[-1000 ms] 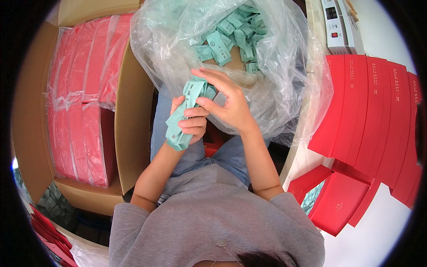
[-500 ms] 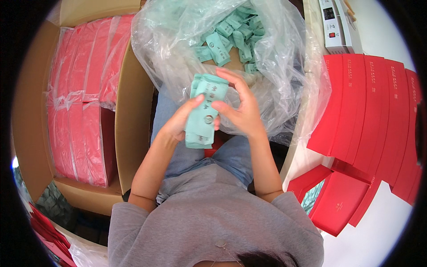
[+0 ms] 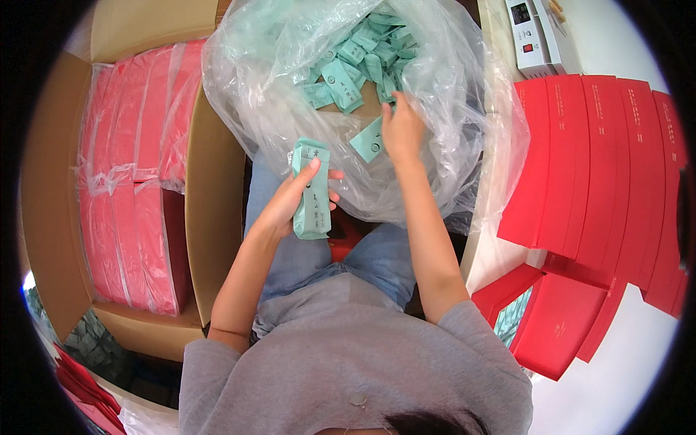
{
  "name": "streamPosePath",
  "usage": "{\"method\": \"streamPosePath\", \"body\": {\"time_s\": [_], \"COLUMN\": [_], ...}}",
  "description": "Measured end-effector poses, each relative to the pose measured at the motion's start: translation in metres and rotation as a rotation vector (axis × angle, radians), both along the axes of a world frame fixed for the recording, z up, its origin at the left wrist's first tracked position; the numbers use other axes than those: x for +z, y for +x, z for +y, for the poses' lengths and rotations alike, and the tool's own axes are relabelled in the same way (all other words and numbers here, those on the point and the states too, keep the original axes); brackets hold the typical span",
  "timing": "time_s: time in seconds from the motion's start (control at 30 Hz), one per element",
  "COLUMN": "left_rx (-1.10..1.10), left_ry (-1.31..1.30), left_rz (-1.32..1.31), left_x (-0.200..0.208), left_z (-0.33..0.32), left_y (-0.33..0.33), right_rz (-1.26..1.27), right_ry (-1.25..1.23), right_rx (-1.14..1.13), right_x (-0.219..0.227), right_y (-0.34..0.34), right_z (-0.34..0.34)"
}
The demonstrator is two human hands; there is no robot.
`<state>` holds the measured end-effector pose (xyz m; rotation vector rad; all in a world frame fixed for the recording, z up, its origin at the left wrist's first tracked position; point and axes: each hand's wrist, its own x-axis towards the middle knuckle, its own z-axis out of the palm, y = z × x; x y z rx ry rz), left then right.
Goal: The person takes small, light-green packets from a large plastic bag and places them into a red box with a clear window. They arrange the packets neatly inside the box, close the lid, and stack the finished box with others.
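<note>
Pale green sealed packets [image 3: 312, 196], apparently stacked, stand lengthwise in my left hand [image 3: 286, 199]; its thumb presses the front and its fingertips show past the right edge. My right hand [image 3: 403, 130] is over the clear plastic bag, its fingers curled down at the near edge of a heap of similar green packets [image 3: 342, 85]. One green packet [image 3: 368, 141] shows against the palm side of that hand, its right end hidden behind it. Whether it is gripped or only lies underneath is hard to make out, but the fingertips pinch at a packet's edge.
The large clear plastic bag [image 3: 290, 109] spreads open ahead of my lap. To the left, a cardboard box [image 3: 214, 196] holds plastic-wrapped red boxes [image 3: 130, 239]. On the right-hand table are overlapping red boxes [image 3: 565, 167], an open red box [image 3: 558, 312] and a white device [image 3: 540, 36].
My right hand has left the packets in my left hand and moved up and right into the bag. The left hand has shifted slightly left, still holding packets. A packet now shows beside the right hand.
</note>
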<state>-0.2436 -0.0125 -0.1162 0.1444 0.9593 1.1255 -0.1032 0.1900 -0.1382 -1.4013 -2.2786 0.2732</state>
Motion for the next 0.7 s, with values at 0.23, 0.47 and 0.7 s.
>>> {"method": "streamPosePath", "body": {"time_s": [0.23, 0.47, 0.7], "left_rx": [0.045, 0.201, 0.213], "left_ry": [0.002, 0.026, 0.078], "left_rz": [0.000, -0.141, -0.047], "left_x": [0.011, -0.006, 0.001], "left_z": [0.010, 0.010, 0.021], "left_y": [0.006, -0.012, -0.008], "right_rz": [-0.237, 0.240, 0.184], "right_ry": [-0.218, -0.224, -0.105], "right_rx": [0.089, 0.411, 0.849], "right_x": [-0.034, 0.022, 0.058], "right_y": [-0.080, -0.050, -0.011], "right_z": [0.020, -0.017, -0.093]}}
